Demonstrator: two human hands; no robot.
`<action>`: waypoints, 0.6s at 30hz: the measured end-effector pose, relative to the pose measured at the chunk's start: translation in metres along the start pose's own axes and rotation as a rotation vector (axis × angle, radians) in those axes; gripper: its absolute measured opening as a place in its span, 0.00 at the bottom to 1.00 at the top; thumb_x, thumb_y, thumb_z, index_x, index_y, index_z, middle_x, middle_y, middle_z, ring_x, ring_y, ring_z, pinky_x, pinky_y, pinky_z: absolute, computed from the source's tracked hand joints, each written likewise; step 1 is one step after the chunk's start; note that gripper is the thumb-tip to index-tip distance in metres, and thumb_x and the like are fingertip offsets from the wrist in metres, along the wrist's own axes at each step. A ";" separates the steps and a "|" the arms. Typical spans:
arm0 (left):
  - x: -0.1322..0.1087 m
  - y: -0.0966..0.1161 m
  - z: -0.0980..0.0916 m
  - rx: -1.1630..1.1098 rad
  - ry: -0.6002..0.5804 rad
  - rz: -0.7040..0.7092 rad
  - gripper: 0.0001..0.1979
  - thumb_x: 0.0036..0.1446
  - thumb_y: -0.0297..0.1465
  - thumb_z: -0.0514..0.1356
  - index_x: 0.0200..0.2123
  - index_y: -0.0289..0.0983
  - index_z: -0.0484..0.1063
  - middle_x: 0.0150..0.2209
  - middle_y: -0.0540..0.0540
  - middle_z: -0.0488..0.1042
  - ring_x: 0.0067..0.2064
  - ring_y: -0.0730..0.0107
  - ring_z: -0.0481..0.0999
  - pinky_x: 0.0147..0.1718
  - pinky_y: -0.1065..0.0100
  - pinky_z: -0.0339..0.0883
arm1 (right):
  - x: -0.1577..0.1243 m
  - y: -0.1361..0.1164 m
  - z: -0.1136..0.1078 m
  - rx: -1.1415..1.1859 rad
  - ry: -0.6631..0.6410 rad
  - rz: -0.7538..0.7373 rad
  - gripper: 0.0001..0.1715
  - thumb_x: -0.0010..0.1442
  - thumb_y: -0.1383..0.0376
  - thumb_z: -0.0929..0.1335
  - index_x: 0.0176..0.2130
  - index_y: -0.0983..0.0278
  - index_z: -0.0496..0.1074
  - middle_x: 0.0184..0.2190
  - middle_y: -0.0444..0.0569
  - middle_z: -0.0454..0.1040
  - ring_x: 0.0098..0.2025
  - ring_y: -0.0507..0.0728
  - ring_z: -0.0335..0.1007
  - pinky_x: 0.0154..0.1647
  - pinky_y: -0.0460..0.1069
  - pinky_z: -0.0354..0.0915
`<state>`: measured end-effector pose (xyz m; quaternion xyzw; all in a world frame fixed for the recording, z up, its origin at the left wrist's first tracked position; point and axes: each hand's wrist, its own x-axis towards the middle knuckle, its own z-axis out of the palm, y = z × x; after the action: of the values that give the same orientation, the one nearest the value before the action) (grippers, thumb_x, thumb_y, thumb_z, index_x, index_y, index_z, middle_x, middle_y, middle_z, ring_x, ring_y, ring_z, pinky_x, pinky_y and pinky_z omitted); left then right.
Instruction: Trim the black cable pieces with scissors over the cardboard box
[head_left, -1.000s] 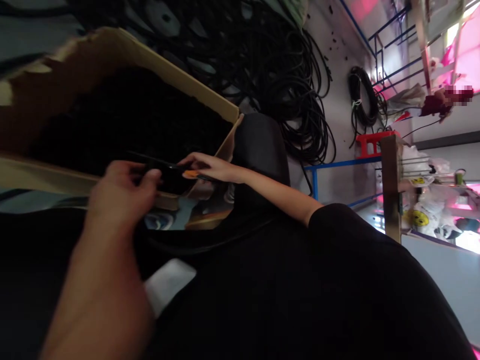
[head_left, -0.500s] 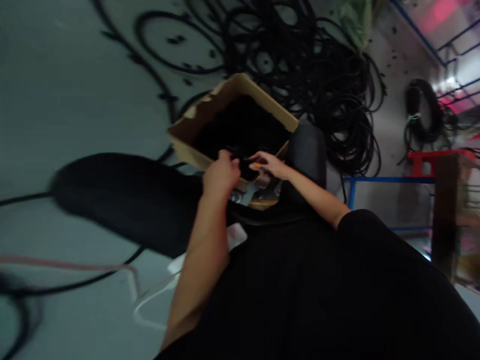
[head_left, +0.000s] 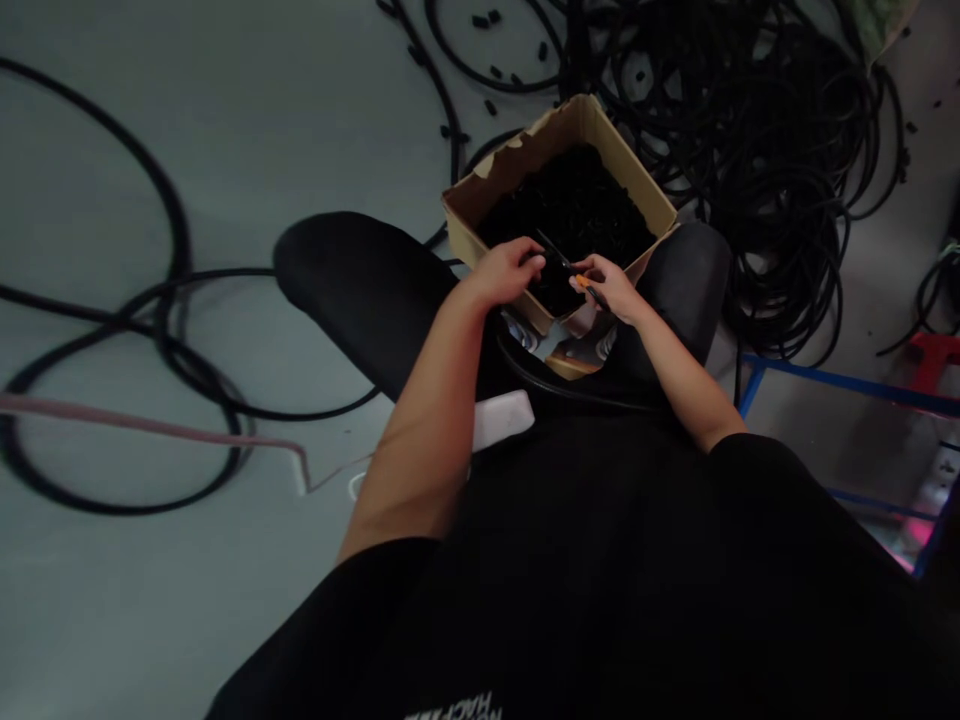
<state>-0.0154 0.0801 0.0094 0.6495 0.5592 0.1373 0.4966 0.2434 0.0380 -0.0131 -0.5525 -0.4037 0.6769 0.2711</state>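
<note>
A cardboard box (head_left: 630,150) stands between my knees, with many small black pieces (head_left: 577,200) inside. Over its near corner, my right hand (head_left: 609,287) is closed on a tool with orange on its handle (head_left: 583,283); a thin dark blade or jaw seems to point up and left from it. My left hand (head_left: 514,270) is closed, its fingers pinched on a black piece or tube end close to the tool's tip. A black tube (head_left: 555,388) curves across my lap below the box.
Tangled black tubing (head_left: 780,170) covers the floor behind and right of the box. Large tube loops (head_left: 176,230) lie at left. A white block (head_left: 504,418) is beside my left forearm. A blue frame (head_left: 847,378) and a red stool (head_left: 934,360) stand at right.
The view has shifted, so the box and hands appear higher and further right. My hands have moved slightly apart, and the tool shows more clearly between them.
</note>
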 end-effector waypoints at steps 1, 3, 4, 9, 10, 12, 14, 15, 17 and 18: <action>0.004 -0.002 -0.004 -0.022 -0.005 0.001 0.10 0.76 0.41 0.67 0.49 0.42 0.79 0.38 0.43 0.82 0.41 0.51 0.82 0.51 0.54 0.84 | 0.000 -0.001 -0.002 -0.003 -0.003 0.000 0.34 0.73 0.53 0.91 0.55 0.60 0.73 0.32 0.34 0.74 0.29 0.48 0.65 0.27 0.42 0.57; 0.006 -0.007 -0.010 -0.083 -0.033 -0.005 0.14 0.74 0.47 0.68 0.47 0.43 0.77 0.36 0.44 0.79 0.36 0.55 0.79 0.42 0.58 0.81 | 0.000 0.000 -0.004 0.001 -0.014 0.001 0.29 0.76 0.57 0.89 0.55 0.60 0.72 0.32 0.34 0.73 0.28 0.48 0.63 0.26 0.42 0.57; 0.005 -0.010 -0.013 -0.115 -0.051 -0.004 0.16 0.74 0.50 0.69 0.46 0.43 0.76 0.35 0.44 0.78 0.34 0.57 0.77 0.39 0.60 0.79 | -0.001 0.000 -0.005 0.009 -0.027 -0.001 0.28 0.77 0.58 0.88 0.56 0.59 0.72 0.32 0.33 0.73 0.27 0.48 0.63 0.26 0.42 0.57; -0.010 -0.015 -0.018 -0.199 -0.076 0.052 0.25 0.76 0.60 0.68 0.47 0.44 0.76 0.35 0.44 0.76 0.34 0.58 0.76 0.35 0.62 0.77 | -0.006 0.005 -0.007 0.108 -0.170 -0.007 0.36 0.76 0.49 0.89 0.61 0.57 0.70 0.40 0.38 0.79 0.31 0.49 0.69 0.26 0.43 0.63; -0.012 -0.014 -0.017 -0.203 -0.073 0.051 0.26 0.77 0.60 0.67 0.48 0.43 0.76 0.35 0.44 0.75 0.35 0.57 0.77 0.36 0.62 0.78 | -0.007 0.005 -0.007 0.119 -0.186 -0.004 0.38 0.75 0.47 0.89 0.61 0.57 0.69 0.41 0.39 0.79 0.32 0.49 0.70 0.26 0.43 0.64; -0.015 -0.012 -0.015 -0.210 -0.078 0.023 0.24 0.78 0.58 0.68 0.49 0.43 0.77 0.35 0.44 0.75 0.36 0.55 0.78 0.37 0.61 0.80 | -0.007 0.007 -0.009 0.127 -0.212 -0.007 0.42 0.73 0.43 0.90 0.62 0.56 0.69 0.43 0.40 0.79 0.34 0.50 0.72 0.28 0.43 0.66; -0.015 -0.009 -0.014 -0.214 -0.087 -0.020 0.21 0.78 0.55 0.68 0.49 0.43 0.78 0.35 0.44 0.76 0.36 0.55 0.78 0.37 0.60 0.81 | -0.007 0.009 -0.010 0.125 -0.233 -0.024 0.42 0.72 0.41 0.90 0.62 0.56 0.69 0.44 0.41 0.80 0.36 0.51 0.74 0.30 0.43 0.68; -0.015 -0.007 -0.014 -0.206 -0.085 -0.036 0.20 0.78 0.53 0.68 0.48 0.43 0.77 0.35 0.44 0.76 0.35 0.55 0.78 0.37 0.59 0.81 | -0.007 0.011 -0.011 0.122 -0.238 -0.034 0.42 0.73 0.41 0.89 0.63 0.56 0.69 0.45 0.42 0.80 0.37 0.51 0.75 0.31 0.43 0.69; -0.015 -0.004 -0.015 -0.158 -0.060 -0.037 0.19 0.78 0.52 0.69 0.47 0.42 0.76 0.35 0.45 0.76 0.35 0.56 0.78 0.40 0.58 0.82 | -0.005 0.013 -0.012 0.101 -0.235 -0.039 0.40 0.74 0.42 0.88 0.63 0.56 0.70 0.45 0.42 0.80 0.39 0.52 0.76 0.33 0.43 0.71; -0.016 -0.003 -0.016 -0.125 -0.040 -0.021 0.19 0.78 0.52 0.70 0.47 0.42 0.76 0.36 0.45 0.76 0.36 0.55 0.79 0.42 0.57 0.83 | -0.005 0.015 -0.012 0.084 -0.230 -0.038 0.39 0.75 0.43 0.88 0.63 0.55 0.69 0.45 0.42 0.80 0.40 0.53 0.76 0.33 0.44 0.71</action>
<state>-0.0342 0.0736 0.0205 0.6138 0.5462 0.1537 0.5489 0.2576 0.0296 -0.0239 -0.4517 -0.4137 0.7469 0.2587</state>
